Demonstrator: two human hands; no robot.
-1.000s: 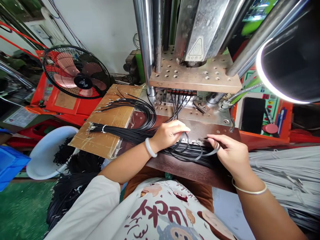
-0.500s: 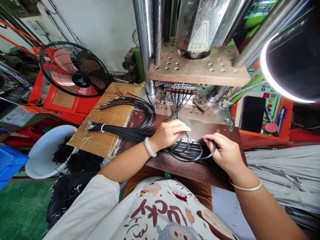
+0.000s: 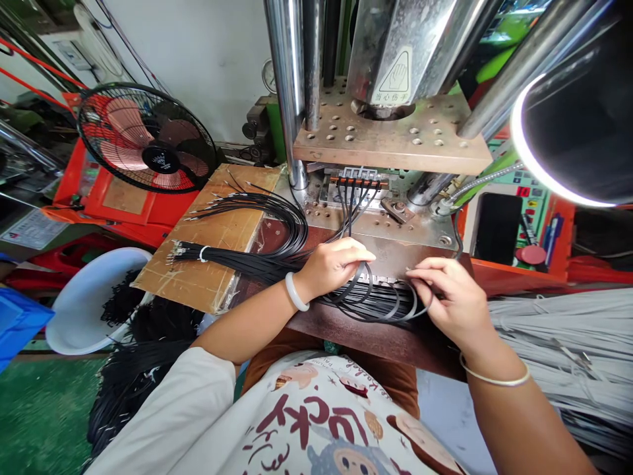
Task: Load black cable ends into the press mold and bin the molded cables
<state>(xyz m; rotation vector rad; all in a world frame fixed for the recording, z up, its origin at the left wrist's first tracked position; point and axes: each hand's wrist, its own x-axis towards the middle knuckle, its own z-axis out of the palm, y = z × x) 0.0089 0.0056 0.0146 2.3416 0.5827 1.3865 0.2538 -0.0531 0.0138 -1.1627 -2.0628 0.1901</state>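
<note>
I see the left hand (image 3: 332, 267) pinching looped black cables (image 3: 372, 309) over the brown table (image 3: 376, 339), the right hand (image 3: 452, 300) pinching one of them; the crossing loops could tangle if it pulls unevenly.

We mark this bright and mostly even at center. Round lamp (image 3: 525, 157), upper right: rim blown to white, inner disc near black. We note glare streaks on the chrome column (image 3: 291, 92) and ram housing (image 3: 383, 33), top center, milder sheen on the steel base plate (image 3: 415, 234). Black cables (image 3: 237, 258) lose detail in dark masses. Background machinery (image 3: 30, 112), upper left, dim and soft. Wide-angle stretch toward the edges.
</note>
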